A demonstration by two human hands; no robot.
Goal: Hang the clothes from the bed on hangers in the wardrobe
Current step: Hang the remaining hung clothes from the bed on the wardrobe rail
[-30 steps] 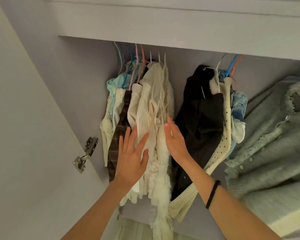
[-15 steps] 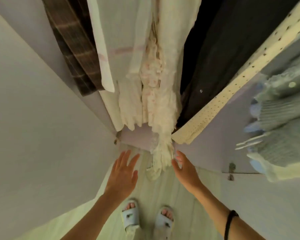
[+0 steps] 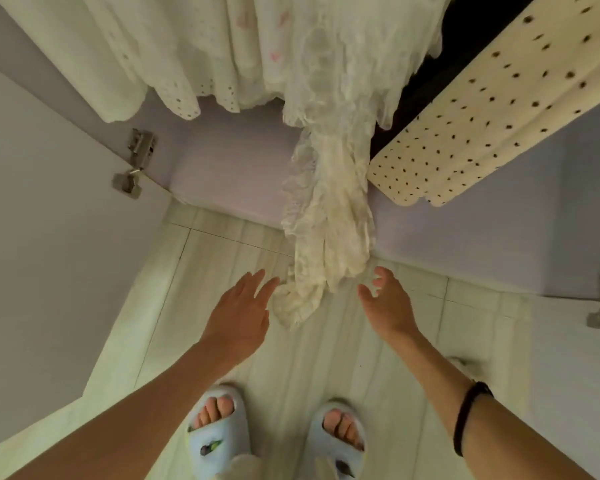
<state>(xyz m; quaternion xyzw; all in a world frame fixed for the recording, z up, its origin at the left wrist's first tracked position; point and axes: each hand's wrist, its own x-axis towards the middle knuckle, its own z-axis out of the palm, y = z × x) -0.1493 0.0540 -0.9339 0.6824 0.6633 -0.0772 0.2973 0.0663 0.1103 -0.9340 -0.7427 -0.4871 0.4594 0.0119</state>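
Reaching forward, palm down: left hand (image 3: 240,313), fingers straight and loosely spread, holding nothing; fingertips just beside the lower end of the ruffled cream garment (image 3: 323,216), contact cannot be told. Right hand (image 3: 388,303), thumb apart, fingers relaxed and slightly bent, empty, just right of the same hem. Both forearms extended from the bottom corners; black band (image 3: 470,414) on the right wrist.

Between the 2 hands: ruffled cream garment, long axis vertical, hanging down from the wardrobe (image 3: 229,168), its tail pointing toward the floor (image 3: 222,258) and ending between the fingertips.

Above the left hand: eyelet-trimmed white garments (image 3: 174,64), hems down. Above the right hand: cream dotted garment (image 3: 492,112), long axis slanting up to the right, with a dark garment (image 3: 430,84) behind it.

Left of the left hand: metal hinge (image 3: 134,164) on the door. Below both hands: 2 pale blue slippers (image 3: 219,434).
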